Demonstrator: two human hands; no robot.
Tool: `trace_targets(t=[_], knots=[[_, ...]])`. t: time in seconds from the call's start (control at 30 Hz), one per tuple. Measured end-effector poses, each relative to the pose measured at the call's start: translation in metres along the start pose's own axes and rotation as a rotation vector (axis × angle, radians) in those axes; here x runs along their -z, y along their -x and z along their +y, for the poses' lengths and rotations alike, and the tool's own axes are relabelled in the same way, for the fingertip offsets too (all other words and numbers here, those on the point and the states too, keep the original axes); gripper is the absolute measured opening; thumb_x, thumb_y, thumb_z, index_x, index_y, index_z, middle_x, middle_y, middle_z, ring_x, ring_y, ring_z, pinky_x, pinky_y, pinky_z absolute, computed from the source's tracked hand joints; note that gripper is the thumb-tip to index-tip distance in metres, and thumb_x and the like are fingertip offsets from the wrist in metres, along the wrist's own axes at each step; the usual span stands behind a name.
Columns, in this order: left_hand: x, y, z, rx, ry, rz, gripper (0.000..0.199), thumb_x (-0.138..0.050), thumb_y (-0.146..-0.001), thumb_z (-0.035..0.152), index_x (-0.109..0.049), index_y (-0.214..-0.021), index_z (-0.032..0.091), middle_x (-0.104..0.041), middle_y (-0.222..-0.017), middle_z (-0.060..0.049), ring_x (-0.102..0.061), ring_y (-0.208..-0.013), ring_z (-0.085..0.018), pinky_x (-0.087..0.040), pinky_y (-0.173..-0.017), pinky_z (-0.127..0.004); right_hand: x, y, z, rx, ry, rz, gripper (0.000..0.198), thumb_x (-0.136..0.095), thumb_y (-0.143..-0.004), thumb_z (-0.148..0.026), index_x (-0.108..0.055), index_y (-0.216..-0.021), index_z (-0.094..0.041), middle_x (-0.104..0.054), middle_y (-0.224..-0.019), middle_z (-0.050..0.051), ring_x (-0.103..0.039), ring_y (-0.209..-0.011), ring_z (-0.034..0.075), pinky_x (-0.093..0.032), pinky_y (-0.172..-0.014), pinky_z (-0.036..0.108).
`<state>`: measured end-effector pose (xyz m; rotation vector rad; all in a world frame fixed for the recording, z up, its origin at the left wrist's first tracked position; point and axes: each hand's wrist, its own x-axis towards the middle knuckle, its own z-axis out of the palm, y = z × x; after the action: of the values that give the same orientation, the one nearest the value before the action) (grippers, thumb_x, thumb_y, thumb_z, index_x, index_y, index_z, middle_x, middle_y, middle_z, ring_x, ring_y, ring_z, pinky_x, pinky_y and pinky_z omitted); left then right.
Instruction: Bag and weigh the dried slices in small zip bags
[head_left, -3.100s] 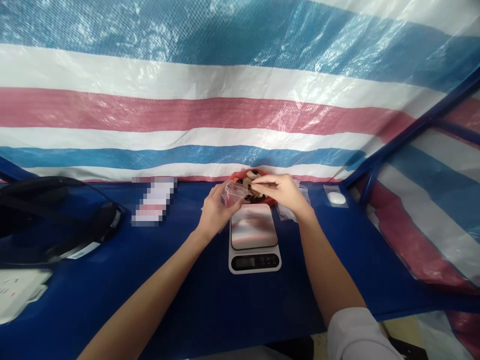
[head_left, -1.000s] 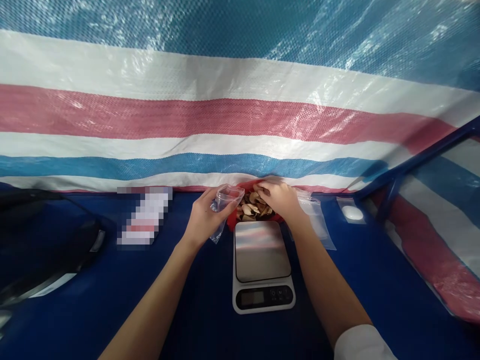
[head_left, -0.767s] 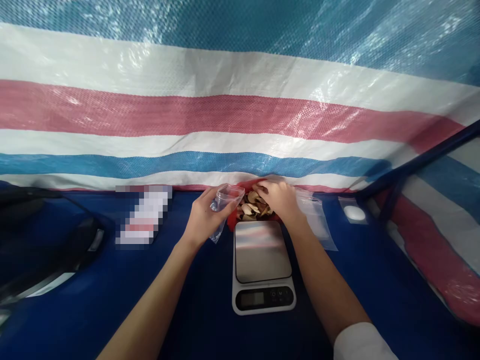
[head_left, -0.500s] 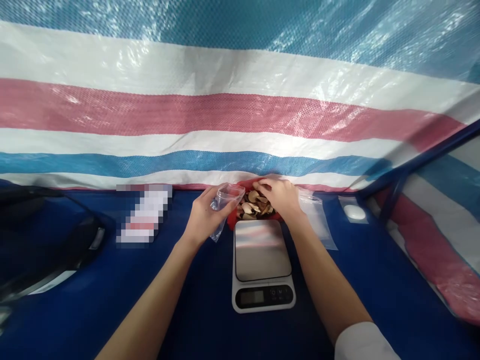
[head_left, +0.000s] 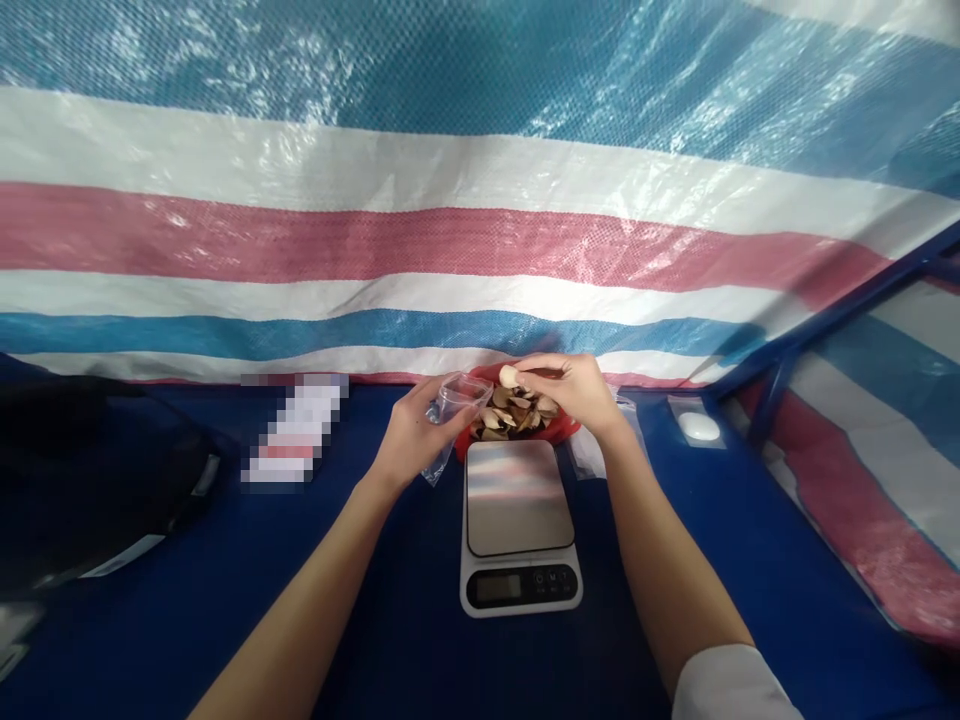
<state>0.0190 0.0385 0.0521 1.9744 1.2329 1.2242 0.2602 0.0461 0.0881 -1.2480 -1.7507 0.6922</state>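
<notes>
My left hand (head_left: 420, 428) is closed on a clear plastic bag (head_left: 452, 398), whose mouth gapes toward the right. Between the thumb and fingers of my right hand (head_left: 571, 388) is a pale dried mushroom piece (head_left: 510, 377), held just above a red bag (head_left: 564, 430). That red bag lies spread behind the scale, filled with brown and cream dried mushroom pieces (head_left: 517, 412). In front of it stands a white kitchen scale (head_left: 469, 600) with a bare metal plate (head_left: 519, 500) and a dark display (head_left: 499, 587).
More clear bags (head_left: 589, 455) lie beneath my right wrist. Farther right, a white oval object (head_left: 699, 427) rests on a small clear packet. A black bag (head_left: 97, 480) and a blurred-out white and red item (head_left: 300, 430) are at left. Striped sheeting (head_left: 450, 245) hangs behind the blue table.
My right hand has lifted a pale mushroom piece out of the red bag and moved slightly right. My left hand still holds the clear bag open beside it. The view has shifted slightly.
</notes>
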Motion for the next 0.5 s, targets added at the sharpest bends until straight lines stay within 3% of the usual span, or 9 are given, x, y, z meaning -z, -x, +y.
trace_targets(t=[0.23,0.5], knots=[[-0.003,0.001,0.013,-0.111,0.063,-0.107,0.048,-0.075,-0.081,0.043,-0.067,-0.123,0.021,-0.071,-0.122,-0.009,-0.067,-0.115,-0.026,-0.052,-0.104,-0.04,0.006,0.009,-0.035,0.054,-0.169,-0.14,0.016,-0.077,-0.081,-0.033,-0.08,-0.093,-0.023,-0.08,-0.102,0.002,-0.075,-0.095,0.019,-0.059,-0.087,0.031],[-0.01,0.005,0.02,-0.131,0.105,-0.157,0.05,-0.076,-0.079,0.042,-0.068,-0.124,0.022,-0.069,-0.128,-0.011,-0.064,-0.122,-0.029,-0.049,-0.107,-0.046,-0.005,0.014,-0.051,0.155,0.11,-0.275,0.013,-0.068,-0.089,-0.027,-0.081,-0.091,-0.025,-0.079,-0.089,-0.002,-0.07,-0.074,0.013,-0.052,-0.071,0.024]])
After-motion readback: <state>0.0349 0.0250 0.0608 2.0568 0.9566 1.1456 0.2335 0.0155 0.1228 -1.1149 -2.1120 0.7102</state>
